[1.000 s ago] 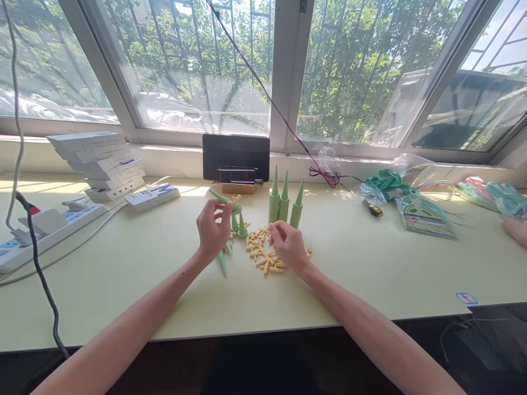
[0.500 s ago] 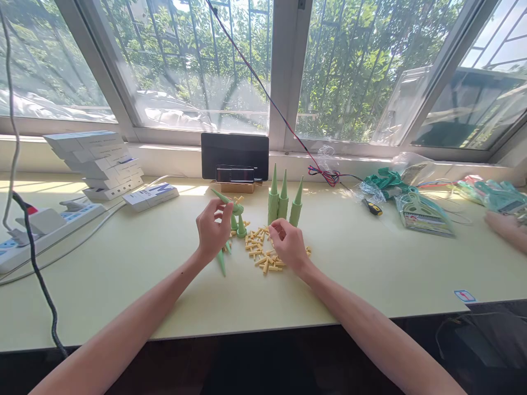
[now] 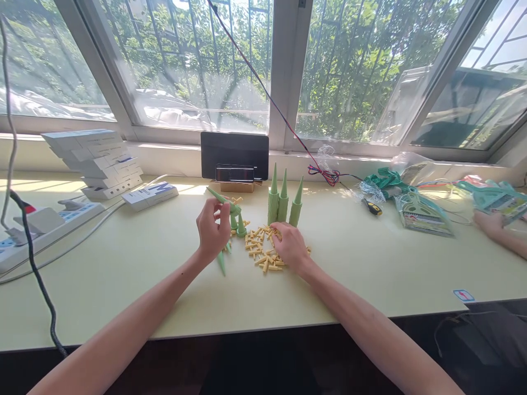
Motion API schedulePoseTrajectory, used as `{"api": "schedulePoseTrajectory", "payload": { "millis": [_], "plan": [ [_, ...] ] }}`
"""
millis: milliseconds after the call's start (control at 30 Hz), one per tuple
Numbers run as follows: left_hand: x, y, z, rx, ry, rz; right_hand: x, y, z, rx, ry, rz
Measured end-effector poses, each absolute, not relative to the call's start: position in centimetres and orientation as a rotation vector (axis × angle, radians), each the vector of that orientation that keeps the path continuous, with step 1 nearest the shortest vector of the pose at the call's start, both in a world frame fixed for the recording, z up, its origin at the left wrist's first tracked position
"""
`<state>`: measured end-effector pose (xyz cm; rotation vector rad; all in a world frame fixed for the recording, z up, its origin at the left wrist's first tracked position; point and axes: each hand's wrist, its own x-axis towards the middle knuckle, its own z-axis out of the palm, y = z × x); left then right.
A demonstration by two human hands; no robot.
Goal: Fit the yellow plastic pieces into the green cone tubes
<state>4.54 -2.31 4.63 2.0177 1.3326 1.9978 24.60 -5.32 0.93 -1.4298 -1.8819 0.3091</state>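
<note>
My left hand (image 3: pixel 213 227) is closed around a slim green plastic spike (image 3: pixel 217 194), which tilts up to the left with its tip past my fingers. Below and beside that hand, more green spikes (image 3: pixel 241 227) stand or lie on the table, partly hidden by my fingers. My right hand (image 3: pixel 290 244) has its fingers curled together at the edge of a heap of small yellow T-shaped plastic pieces (image 3: pixel 263 258). Whatever its fingertips hold, if anything, is hidden. Just behind it, three green pointed spikes in ribbed sleeves (image 3: pixel 283 200) stand upright.
A dark tablet (image 3: pixel 234 148) leans on a stand at the back. White boxes (image 3: pixel 102 164) are stacked at left near a power strip (image 3: pixel 74 219). On the right lie a yellow-black cutter (image 3: pixel 372 207) and bagged green parts (image 3: pixel 426 214). Another person's hand (image 3: pixel 492 224) touches a package at far right.
My right hand has shifted slightly down and its fingers have moved into the yellow pieces. My left hand stays nearly still, the spike tip moving slightly left. The other person's hand has moved left.
</note>
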Motion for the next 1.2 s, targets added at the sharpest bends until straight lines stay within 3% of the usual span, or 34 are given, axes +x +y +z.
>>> {"api": "schedulePoseTrajectory", "payload": {
  "millis": [967,1200],
  "plan": [
    [4.77,-2.91,4.69,2.096,1.201,1.944,24.62,-5.18,0.69,-1.454,-1.913,0.348],
    [5.14,-3.3,4.38,2.653,0.745,1.402,24.64,-5.04,0.7,-1.399,-1.884,0.352]
  ]
}}
